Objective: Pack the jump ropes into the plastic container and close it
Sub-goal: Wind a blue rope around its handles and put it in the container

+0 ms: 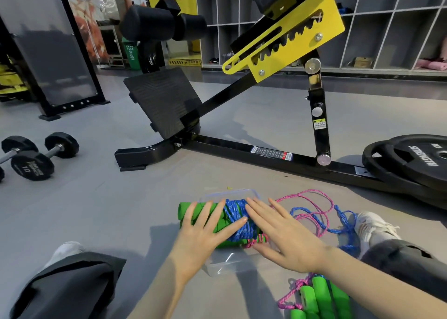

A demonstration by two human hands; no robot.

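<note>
Jump ropes (238, 218) bundled over the plastic container (232, 262) at lower centre, our left hand (205, 231) and right hand (283, 231) flat, fingers straight, pressing them down

Smooth grey gym floor (96, 210), evenly lit, soft shadows. Black steel bench frame with yellow toothed adjuster plate (285, 40) at centre. Two black hex dumbbells (31, 159) lie at left, and stacked black weight plates (411, 164) at right. Grey open cubby shelving (387, 28) lines the back wall, with a green plastic bin (131, 52) far left of it.
</note>
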